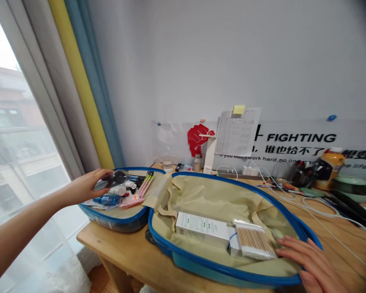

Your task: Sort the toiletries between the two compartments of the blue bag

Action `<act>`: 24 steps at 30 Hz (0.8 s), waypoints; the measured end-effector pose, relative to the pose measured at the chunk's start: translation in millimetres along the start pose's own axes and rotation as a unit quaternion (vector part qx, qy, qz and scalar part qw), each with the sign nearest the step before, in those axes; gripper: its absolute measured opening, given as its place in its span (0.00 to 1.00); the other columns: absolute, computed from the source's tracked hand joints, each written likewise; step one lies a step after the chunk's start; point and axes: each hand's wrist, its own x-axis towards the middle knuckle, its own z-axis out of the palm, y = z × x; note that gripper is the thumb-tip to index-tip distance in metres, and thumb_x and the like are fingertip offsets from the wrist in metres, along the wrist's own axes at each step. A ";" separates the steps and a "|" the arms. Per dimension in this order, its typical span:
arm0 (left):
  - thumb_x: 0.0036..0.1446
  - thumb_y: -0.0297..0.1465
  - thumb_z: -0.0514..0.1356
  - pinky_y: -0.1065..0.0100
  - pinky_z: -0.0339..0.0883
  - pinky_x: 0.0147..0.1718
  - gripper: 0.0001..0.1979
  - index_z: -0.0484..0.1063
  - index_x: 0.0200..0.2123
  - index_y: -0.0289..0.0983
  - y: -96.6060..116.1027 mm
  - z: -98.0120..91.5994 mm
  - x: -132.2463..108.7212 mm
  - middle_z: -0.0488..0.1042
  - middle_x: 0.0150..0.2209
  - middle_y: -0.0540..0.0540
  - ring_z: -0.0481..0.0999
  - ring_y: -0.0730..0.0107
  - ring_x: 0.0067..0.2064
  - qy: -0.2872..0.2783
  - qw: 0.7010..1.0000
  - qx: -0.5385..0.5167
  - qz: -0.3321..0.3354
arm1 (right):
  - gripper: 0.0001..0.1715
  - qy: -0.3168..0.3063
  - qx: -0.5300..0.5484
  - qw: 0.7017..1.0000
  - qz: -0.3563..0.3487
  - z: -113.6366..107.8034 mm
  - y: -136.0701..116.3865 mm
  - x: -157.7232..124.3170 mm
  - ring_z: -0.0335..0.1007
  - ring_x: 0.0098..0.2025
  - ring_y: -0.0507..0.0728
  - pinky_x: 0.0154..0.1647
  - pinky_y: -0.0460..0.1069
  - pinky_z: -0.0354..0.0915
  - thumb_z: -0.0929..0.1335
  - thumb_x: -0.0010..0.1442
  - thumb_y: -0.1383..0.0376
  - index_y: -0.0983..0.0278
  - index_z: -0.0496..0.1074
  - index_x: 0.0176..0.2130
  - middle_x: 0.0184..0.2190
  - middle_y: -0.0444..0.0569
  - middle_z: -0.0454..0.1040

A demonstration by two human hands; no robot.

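Observation:
A blue-rimmed case [232, 177] with beige lining lies open on the table. My left hand [90, 185] is over its left half, closed around a small see-through bottle with a dark cap [118, 176]. Below that bottle are a blue bottle [108, 200], a white-capped tube [118, 191], pink-and-green pens [145, 185] and other small items. In the right half, a white box [201, 228] lies beside a pack of cotton swabs [254, 240]. My right hand [311, 258] rests across the right rim, fingers stretched out and empty, their tips close to the swabs.
Behind the case stand a glass cup [167, 164], a small jar [197, 162] and a white lamp [210, 154]. White cables [293, 199] run over the wooden table [128, 248] at right, near an orange bottle [331, 169] and a green-lidded jar [350, 187]. Curtains [79, 81] hang at left.

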 end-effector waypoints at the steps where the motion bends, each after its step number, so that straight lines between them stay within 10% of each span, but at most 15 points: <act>1: 0.58 0.45 0.52 0.70 0.61 0.54 0.29 0.62 0.59 0.38 15.9 -6.2 -0.2 0.74 0.52 0.47 0.71 0.64 0.52 0.022 0.999 -0.024 0.021 | 0.17 0.007 0.007 1.000 0.006 -0.7 -3.1 2.5 0.76 0.46 0.59 0.60 0.55 0.61 0.60 0.66 0.58 0.58 0.76 0.41 0.43 0.47 0.79; 5: 0.58 0.53 0.55 0.67 0.62 0.56 0.34 0.62 0.62 0.42 100.8 -25.5 -1.2 0.70 0.56 0.45 0.70 0.60 0.55 0.051 0.976 -0.137 0.164 | 0.19 0.020 0.017 0.999 0.022 -3.0 -7.6 6.6 0.76 0.45 0.58 0.59 0.55 0.63 0.59 0.67 0.56 0.58 0.77 0.40 0.42 0.47 0.80; 11: 0.56 0.44 0.66 0.62 0.62 0.58 0.37 0.57 0.66 0.49 210.5 -7.1 13.3 0.69 0.59 0.45 0.69 0.59 0.58 -0.109 0.891 -0.258 0.356 | 0.19 -0.026 0.016 0.999 0.030 -7.7 -5.2 4.7 0.75 0.48 0.59 0.60 0.57 0.63 0.60 0.67 0.56 0.57 0.77 0.42 0.44 0.48 0.79; 18: 0.50 0.43 0.70 0.63 0.68 0.48 0.36 0.62 0.59 0.42 252.8 44.9 36.6 0.75 0.52 0.42 0.76 0.58 0.51 -0.257 0.892 -0.203 0.312 | 0.25 0.024 0.106 0.979 0.172 -0.7 -33.1 6.5 0.72 0.51 0.61 0.67 0.63 0.53 0.57 0.69 0.50 0.59 0.76 0.40 0.45 0.51 0.78; 24: 0.49 0.46 0.70 0.63 0.68 0.45 0.34 0.65 0.56 0.43 263.8 66.8 34.5 0.76 0.51 0.43 0.75 0.54 0.53 -0.290 0.900 -0.095 0.311 | 0.23 0.003 0.094 0.986 0.136 -0.9 -21.3 1.0 0.73 0.51 0.60 0.66 0.63 0.56 0.58 0.68 0.51 0.58 0.77 0.41 0.46 0.50 0.78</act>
